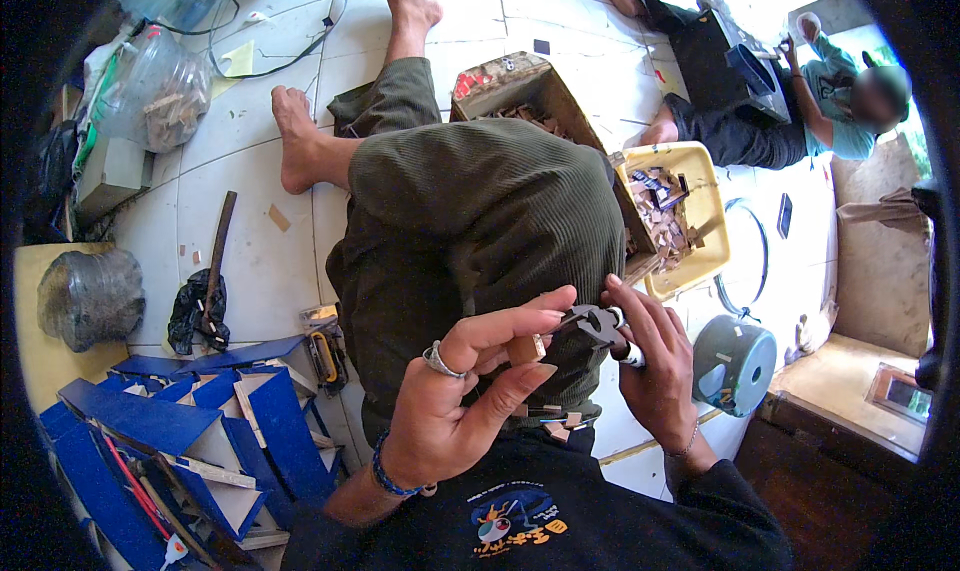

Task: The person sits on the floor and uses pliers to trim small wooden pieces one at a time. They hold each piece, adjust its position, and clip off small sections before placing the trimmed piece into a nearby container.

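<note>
Above my lap, my left hand pinches a small tan wooden piece between thumb and fingers. It wears a ring and a blue bracelet. In my right hand is a pair of dark pliers with white handles. The jaws point left, close to my left fingertips and just above the wooden piece. Whether the jaws touch my left fingers, I cannot tell. Several small brown pieces lie in my lap, below and between the hands.
A wooden box and a yellow basin, both holding brown scraps, stand beyond my knee. Blue panels are stacked at the lower left. A blue-green cylinder is at the right. Another person sits at the far right.
</note>
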The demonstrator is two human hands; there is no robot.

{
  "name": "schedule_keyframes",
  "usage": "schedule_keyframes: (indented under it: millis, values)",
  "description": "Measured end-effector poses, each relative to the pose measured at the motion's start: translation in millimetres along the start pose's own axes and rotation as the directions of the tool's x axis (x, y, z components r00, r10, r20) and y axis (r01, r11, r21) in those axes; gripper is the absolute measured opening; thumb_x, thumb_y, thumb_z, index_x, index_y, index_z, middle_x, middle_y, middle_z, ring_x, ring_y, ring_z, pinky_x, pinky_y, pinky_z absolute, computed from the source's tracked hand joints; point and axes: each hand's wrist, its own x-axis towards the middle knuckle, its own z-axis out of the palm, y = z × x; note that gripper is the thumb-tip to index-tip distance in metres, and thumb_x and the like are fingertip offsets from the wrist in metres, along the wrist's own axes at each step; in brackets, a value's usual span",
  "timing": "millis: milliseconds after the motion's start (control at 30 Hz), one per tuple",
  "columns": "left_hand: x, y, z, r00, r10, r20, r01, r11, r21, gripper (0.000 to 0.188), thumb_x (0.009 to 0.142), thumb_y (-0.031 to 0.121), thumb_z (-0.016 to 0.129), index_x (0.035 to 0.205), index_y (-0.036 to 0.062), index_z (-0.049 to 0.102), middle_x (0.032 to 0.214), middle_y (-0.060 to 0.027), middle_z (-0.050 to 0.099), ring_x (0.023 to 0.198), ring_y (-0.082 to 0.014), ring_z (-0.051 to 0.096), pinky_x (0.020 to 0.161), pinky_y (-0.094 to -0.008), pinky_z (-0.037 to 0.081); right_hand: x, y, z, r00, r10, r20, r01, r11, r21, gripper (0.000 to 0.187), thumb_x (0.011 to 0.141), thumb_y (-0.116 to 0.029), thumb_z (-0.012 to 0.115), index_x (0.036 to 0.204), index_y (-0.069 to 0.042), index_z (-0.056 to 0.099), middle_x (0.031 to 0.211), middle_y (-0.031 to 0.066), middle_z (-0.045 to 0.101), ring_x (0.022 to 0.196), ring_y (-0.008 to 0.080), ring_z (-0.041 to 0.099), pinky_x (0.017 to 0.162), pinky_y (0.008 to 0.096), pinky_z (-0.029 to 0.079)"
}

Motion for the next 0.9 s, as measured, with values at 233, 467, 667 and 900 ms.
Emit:
schedule_keyframes:
  millis: [233, 467, 667, 900]
  values:
    - [-1.4, -1.1, 2.4, 1.0, -0.015, -0.024, 0.017, 0.999, 0.049, 0.037, 0.101, 0.001, 0.064, 0.136, 0.0008, 0.052, 0.148, -0.0228, 0.058, 0.106, -0.0117, 0.064, 0.097, -0.0285, 0.052, -3.4, 3.7, 4.0, 1.0, -0.03, 0.006, 0.03, 1.0, 0.005, 0.092, 0.063, 0.015, 0.065, 0.15, -0.012, 0.054, 0.122, 0.0122, 0.065, 0.101, 0.0299, 0.064, 0.087, 0.0398, 0.048]
    - [-0.3, -1.2, -2.0, 1.0, 0.003, -0.017, -0.001, 0.991, 0.132, 0.036, 0.099, 0.001, 0.066, 0.134, 0.0012, 0.055, 0.146, -0.0202, 0.061, 0.101, -0.0108, 0.065, 0.093, -0.0281, 0.053, -4.1, 6.4, 5.0, 0.999, -0.016, 0.037, 0.014, 0.999, 0.038, 0.094, 0.061, 0.015, 0.065, 0.15, -0.013, 0.054, 0.12, 0.0122, 0.065, 0.1, 0.0309, 0.062, 0.086, 0.041, 0.048]
    - [-2.0, 1.4, -1.7, 0.999, -0.047, -0.009, 0.048, 0.99, 0.133, 0.038, 0.099, 0.002, 0.067, 0.135, 0.0014, 0.055, 0.146, -0.0171, 0.062, 0.1, -0.0113, 0.065, 0.092, -0.0285, 0.053, -4.4, 6.5, 6.8, 1.0, -0.005, 0.031, 0.003, 0.999, 0.041, 0.094, 0.06, 0.015, 0.064, 0.149, -0.014, 0.055, 0.12, 0.0121, 0.064, 0.1, 0.0316, 0.061, 0.087, 0.0417, 0.049]
    - [-1.8, 0.2, -2.4, 0.999, -0.04, -0.006, 0.04, 0.985, 0.17, 0.041, 0.099, 0.003, 0.068, 0.137, 0.0015, 0.053, 0.145, -0.0148, 0.062, 0.104, -0.0133, 0.067, 0.094, -0.0298, 0.055, -6.0, 6.7, 6.8, 1.0, -0.01, 0.028, 0.009, 0.999, 0.031, 0.092, 0.06, 0.015, 0.064, 0.147, -0.013, 0.056, 0.119, 0.012, 0.065, 0.101, 0.031, 0.062, 0.087, 0.0411, 0.048]
